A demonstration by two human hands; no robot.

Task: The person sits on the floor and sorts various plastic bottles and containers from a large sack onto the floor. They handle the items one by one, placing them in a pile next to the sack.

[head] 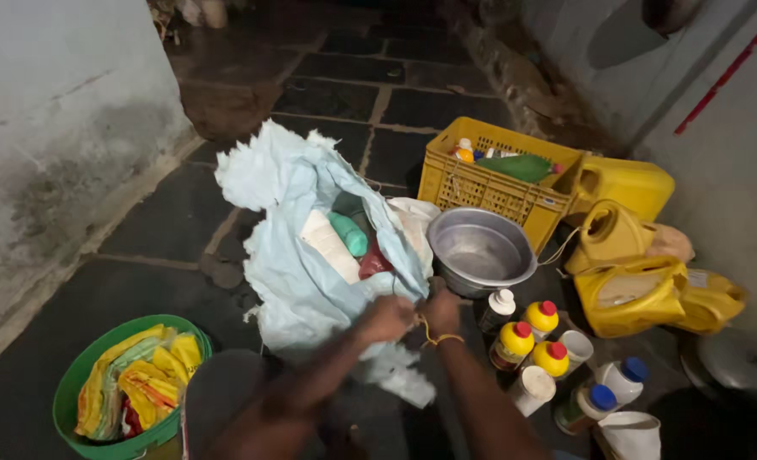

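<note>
On the dark stone floor [140, 230], between a grey wall and a cluster of containers, a pale blue woven sack [298, 247] lies open with a white bottle [329, 247], a teal bottle [349, 234] and a red item inside its mouth. Left hand [384, 319] and right hand [441, 313] meet at the sack's near edge, both closed on the fabric; the right wrist carries a yellow thread band. Just beside the sack stands a metal bowl [481, 251], with a yellow plastic crate [489, 183] behind it and yellow jerrycans [630, 294] to the right. Small yellow bottles with red caps [532, 336] stand near the right forearm. A green basin [76, 383] of yellow packets sits at lower left.
</note>
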